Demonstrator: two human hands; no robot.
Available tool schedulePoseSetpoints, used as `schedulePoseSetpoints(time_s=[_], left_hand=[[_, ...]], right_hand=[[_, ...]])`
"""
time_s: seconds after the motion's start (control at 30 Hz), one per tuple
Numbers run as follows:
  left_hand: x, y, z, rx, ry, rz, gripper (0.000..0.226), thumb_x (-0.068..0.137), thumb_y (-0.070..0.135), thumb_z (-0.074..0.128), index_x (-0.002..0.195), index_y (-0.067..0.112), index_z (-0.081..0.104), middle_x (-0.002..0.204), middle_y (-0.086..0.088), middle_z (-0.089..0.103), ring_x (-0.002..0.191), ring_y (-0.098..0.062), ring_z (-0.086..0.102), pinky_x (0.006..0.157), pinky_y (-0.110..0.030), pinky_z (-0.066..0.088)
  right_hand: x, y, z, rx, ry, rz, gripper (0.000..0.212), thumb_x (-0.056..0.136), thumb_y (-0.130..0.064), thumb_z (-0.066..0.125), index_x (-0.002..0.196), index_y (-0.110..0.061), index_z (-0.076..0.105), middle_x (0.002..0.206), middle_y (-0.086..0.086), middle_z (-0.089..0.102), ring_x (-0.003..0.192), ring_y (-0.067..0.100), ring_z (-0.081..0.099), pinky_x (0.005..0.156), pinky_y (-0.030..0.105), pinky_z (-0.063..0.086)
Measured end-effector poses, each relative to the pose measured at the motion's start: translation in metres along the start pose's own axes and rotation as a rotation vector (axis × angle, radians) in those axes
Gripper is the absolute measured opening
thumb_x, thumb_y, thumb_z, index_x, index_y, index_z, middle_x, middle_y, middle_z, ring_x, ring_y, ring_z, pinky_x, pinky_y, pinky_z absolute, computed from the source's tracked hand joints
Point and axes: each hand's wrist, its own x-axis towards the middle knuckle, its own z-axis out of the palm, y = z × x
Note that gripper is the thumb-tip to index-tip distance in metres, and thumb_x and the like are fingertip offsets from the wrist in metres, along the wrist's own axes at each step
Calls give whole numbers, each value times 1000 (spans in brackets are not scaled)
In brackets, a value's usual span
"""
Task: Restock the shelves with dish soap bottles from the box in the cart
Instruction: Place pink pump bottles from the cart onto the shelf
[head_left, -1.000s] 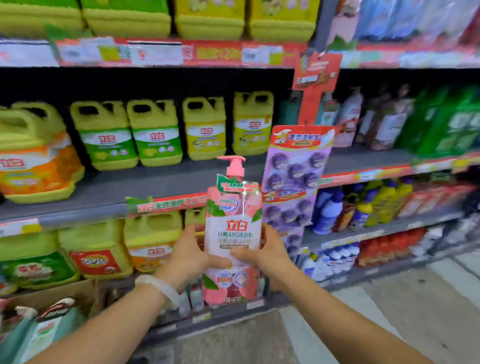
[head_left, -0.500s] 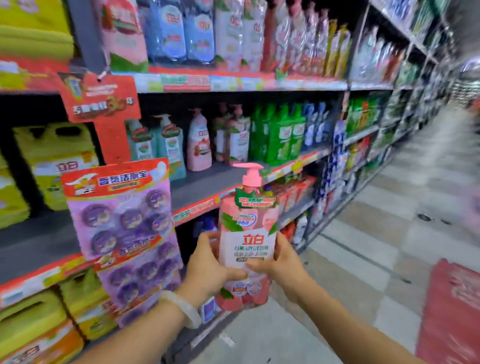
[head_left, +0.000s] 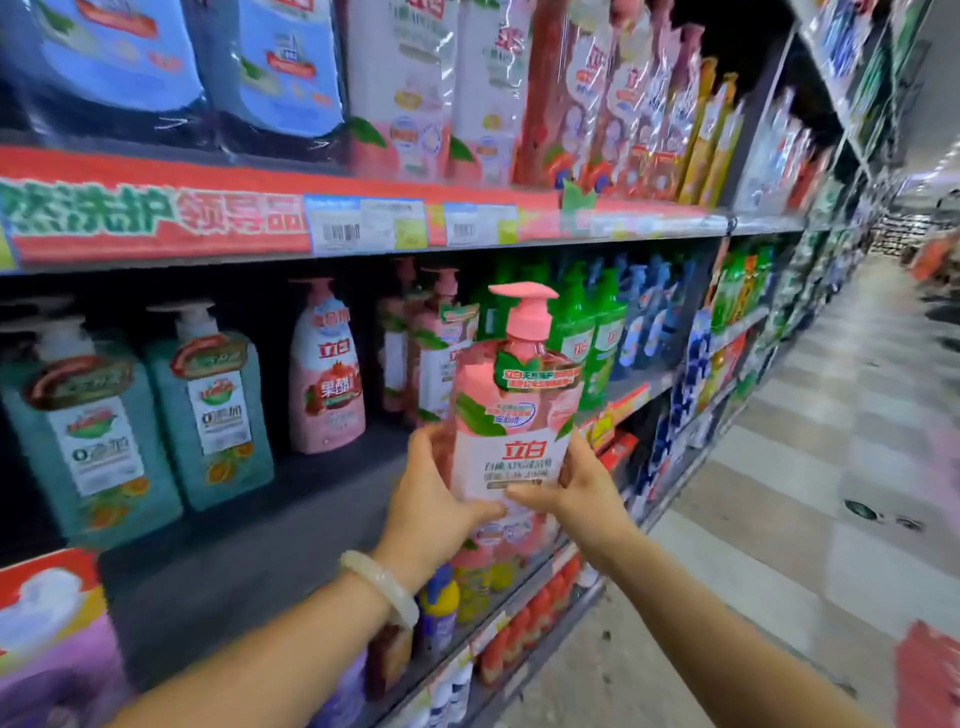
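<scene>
A pink pump bottle of dish soap (head_left: 514, 415) stands upright in the air in front of the middle shelf (head_left: 270, 525). My left hand (head_left: 431, 499) grips its lower left side, thumb across the label. My right hand (head_left: 576, 493) grips the lower right side, thumb on the front. Just behind the bottle, on the shelf, stand matching pink pump bottles (head_left: 431, 343). A bare dark stretch of shelf lies in front of them, to the left of my hands.
Two teal pump bottles (head_left: 156, 415) and a pink bottle (head_left: 327, 369) stand at the shelf's left; green bottles (head_left: 587, 332) and blue ones at its right. Refill pouches (head_left: 447, 83) fill the shelf above. Small bottles line the lower shelves. The tiled aisle (head_left: 810, 467) runs away on the right.
The view has swung right along the shelves, from yellow jugs to the pump-bottle section. Both hands have carried the pink bottle up and closer to the middle shelf.
</scene>
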Motion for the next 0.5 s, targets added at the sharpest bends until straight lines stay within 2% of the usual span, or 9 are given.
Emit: schedulePoseSetpoints(time_s=[0.07,0.2,0.3,0.37,0.4,0.5], left_hand=[[30,-1,3,25,26,24,85,51,6,90,115,27,39,102,23,56,96,-1,59,76,-9,47],[79,-14,13,81,98,21,86,52,9,90,118,25,38,109,10,58,100,-7,58,78,-16,45],[106,-31,27,100,177,-19,83,54,8,89,113,29,35,108,10,58,100,-8,59,65,-4,46],[121,-42,38,101,241,-50,81,55,6,89,111,29,36,105,8,59,97,-10,60,55,-2,46],[127,-46,44,105,270,-67,80,55,6,89,111,28,36,105,7,60,96,-11,61,55,-3,47],[146,-57,60,127,322,-102,83,55,8,89,119,22,39,104,8,61,98,-12,62,66,-13,49]], right_hand=[[34,4,-5,-20,-21,-18,48,72,14,71,105,-16,53,93,-2,72,85,9,70,66,19,55],[97,18,-11,-1,-97,-29,52,71,13,71,113,-12,51,99,3,70,87,8,70,68,20,55],[141,36,-17,5,-176,-35,57,70,16,70,115,-13,50,102,6,70,92,14,70,71,24,56],[167,46,-23,13,-237,-33,62,69,17,71,120,-9,48,107,12,69,96,19,69,73,27,57],[179,51,-26,21,-267,-30,64,69,18,70,122,-8,47,109,13,68,96,19,69,73,27,57],[211,66,-36,42,-346,-10,72,66,20,71,126,-7,44,109,11,67,94,16,70,71,25,56]])
